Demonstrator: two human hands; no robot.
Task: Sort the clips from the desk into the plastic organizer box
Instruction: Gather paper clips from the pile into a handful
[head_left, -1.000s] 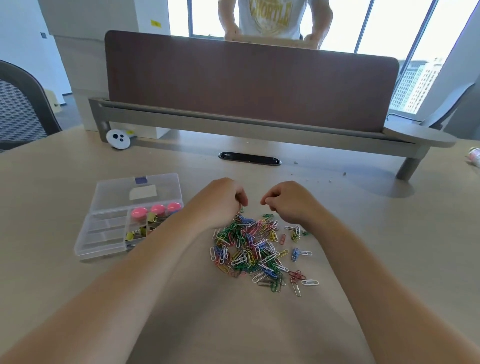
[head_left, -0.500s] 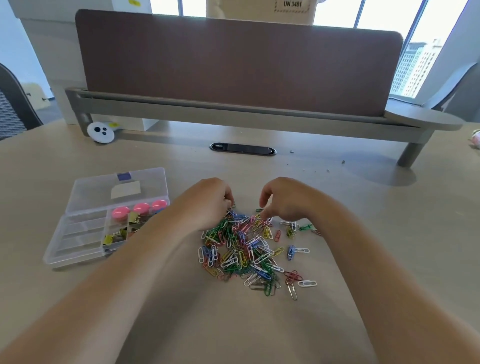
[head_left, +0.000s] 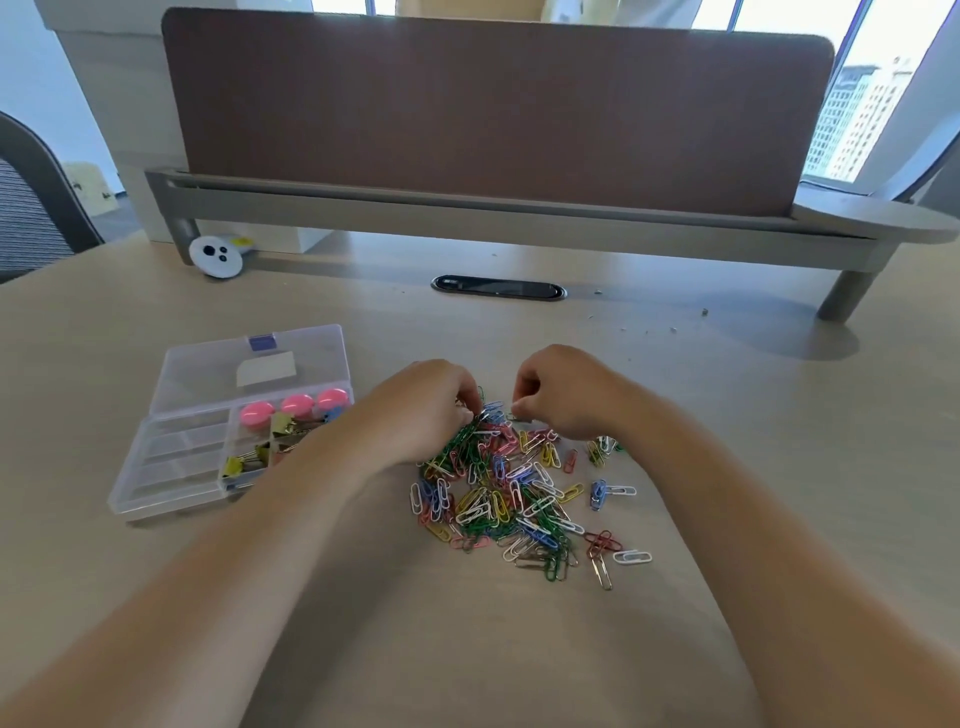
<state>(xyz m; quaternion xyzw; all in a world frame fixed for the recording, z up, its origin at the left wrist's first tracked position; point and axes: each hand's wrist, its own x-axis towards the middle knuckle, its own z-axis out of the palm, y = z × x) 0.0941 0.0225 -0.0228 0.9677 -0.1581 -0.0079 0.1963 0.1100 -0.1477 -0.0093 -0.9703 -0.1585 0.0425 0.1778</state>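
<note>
Hands curled at pile's far edge: left hand (head_left: 434, 402) and right hand (head_left: 558, 395) pinching paper clips (head_left: 511, 493); organizer box (head_left: 228, 431) lying leftward, nearer left.

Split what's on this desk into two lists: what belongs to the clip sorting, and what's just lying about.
Belongs to the job:
- pile of coloured paper clips
- plastic organizer box, open, already holding binder clips and pink magnets
- left hand and right hand, both at the pile's far edge

Just lying about:
- white round gadget
- cable slot
- brown divider panel
</note>
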